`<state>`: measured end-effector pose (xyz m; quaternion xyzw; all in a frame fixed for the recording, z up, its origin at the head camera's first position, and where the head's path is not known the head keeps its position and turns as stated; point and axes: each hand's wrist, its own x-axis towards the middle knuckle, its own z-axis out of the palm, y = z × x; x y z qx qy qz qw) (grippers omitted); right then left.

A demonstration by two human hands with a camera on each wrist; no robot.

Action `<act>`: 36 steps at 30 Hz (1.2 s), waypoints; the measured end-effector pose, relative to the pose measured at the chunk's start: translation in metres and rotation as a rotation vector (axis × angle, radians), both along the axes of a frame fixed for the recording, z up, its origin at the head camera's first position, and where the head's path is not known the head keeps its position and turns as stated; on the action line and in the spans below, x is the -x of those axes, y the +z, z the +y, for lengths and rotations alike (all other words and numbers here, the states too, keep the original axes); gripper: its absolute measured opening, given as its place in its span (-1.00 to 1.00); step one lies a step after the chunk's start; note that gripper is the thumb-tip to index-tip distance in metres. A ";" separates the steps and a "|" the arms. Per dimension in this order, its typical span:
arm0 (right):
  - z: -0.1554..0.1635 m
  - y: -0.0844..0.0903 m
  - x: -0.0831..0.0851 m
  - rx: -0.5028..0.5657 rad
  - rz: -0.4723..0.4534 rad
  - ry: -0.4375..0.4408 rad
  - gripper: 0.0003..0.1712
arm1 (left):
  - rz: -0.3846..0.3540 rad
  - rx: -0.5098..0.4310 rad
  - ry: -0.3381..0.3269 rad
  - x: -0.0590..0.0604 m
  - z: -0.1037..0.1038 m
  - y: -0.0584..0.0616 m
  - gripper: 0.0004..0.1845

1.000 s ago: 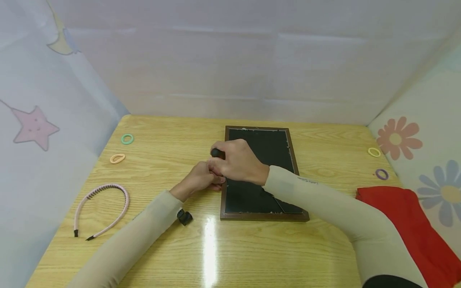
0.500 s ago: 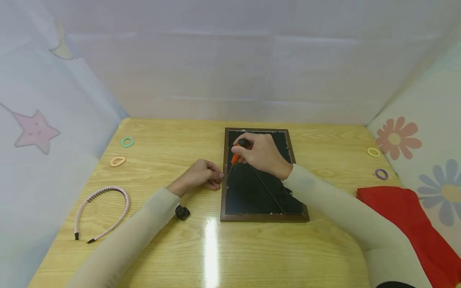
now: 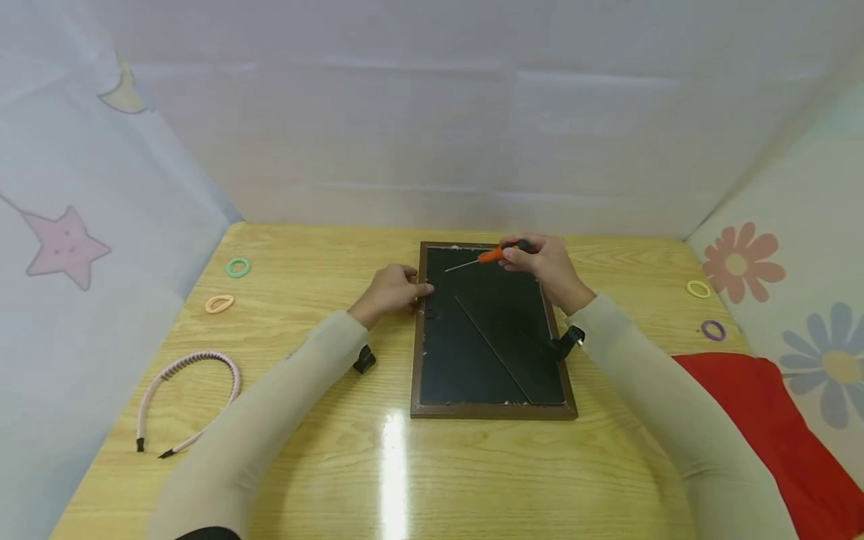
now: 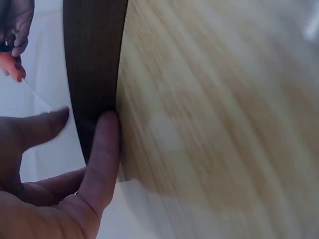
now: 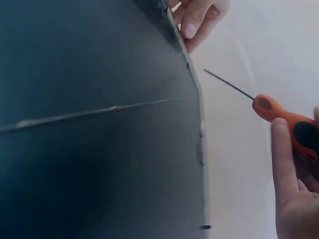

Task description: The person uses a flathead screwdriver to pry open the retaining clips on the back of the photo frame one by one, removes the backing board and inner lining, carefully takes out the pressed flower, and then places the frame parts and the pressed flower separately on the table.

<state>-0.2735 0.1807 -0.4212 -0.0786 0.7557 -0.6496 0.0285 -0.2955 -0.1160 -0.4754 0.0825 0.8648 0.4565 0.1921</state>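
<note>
A picture frame [image 3: 493,411] with a brown rim lies on the wooden table, its black backing [image 3: 466,367] upward. A thin line crosses the backing diagonally. At the frame's left side, my left hand [image 3: 391,291] holds the edge, thumb over the rim and fingers along the outer side, as the left wrist view also shows. Over the upper right of the frame, my right hand [image 3: 550,270] grips a screwdriver [image 3: 491,256] by its orange and black handle. The thin metal shaft points left, above the backing. In the right wrist view the screwdriver's tip [image 5: 205,70] touches nothing.
A pink headband [image 3: 235,375] lies at the left, with green [image 3: 238,268] and orange [image 3: 219,304] hair ties behind it. Yellow [image 3: 698,289] and purple [image 3: 712,330] hair ties lie at the right, behind a red cloth [image 3: 756,405]. Printed fabric walls surround the table.
My right hand has lifted the screwdriver away from the frame's left rim, toward the upper right. My left hand has slid farther up the left edge, its thumb now over the rim.
</note>
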 end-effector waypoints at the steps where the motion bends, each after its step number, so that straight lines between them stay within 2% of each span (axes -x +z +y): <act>1: 0.001 -0.002 0.001 0.011 -0.029 0.020 -0.50 | 0.000 -0.003 -0.001 0.001 0.001 0.000 -0.27; 4: 0.001 -0.008 0.001 0.015 -0.091 0.062 -0.46 | 0.005 0.006 -0.001 0.001 0.001 0.000 -0.32; 8: -0.001 -0.010 0.000 -0.032 -0.128 0.089 -0.49 | -0.003 0.045 0.006 -0.005 -0.004 0.000 -0.33; 15: -0.002 -0.013 -0.006 -0.165 -0.171 0.131 -0.49 | 0.054 0.123 0.006 -0.033 -0.007 0.000 -0.37; 21: 0.001 -0.020 -0.012 -0.186 -0.194 0.173 -0.51 | 0.096 0.165 0.009 -0.056 -0.007 0.000 -0.41; 24: 0.003 -0.023 -0.016 -0.184 -0.207 0.193 -0.51 | 0.082 0.152 0.004 -0.063 -0.008 0.000 -0.42; 27: 0.004 -0.024 -0.020 -0.181 -0.216 0.206 -0.52 | 0.007 0.051 -0.002 -0.064 -0.011 0.000 -0.42; 31: 0.005 -0.026 -0.020 -0.213 -0.212 0.226 -0.55 | -0.083 -0.110 0.031 -0.057 -0.015 0.000 -0.43; 36: 0.005 -0.027 -0.021 -0.250 -0.220 0.233 -0.55 | -0.104 -0.152 0.055 -0.046 -0.016 0.000 -0.41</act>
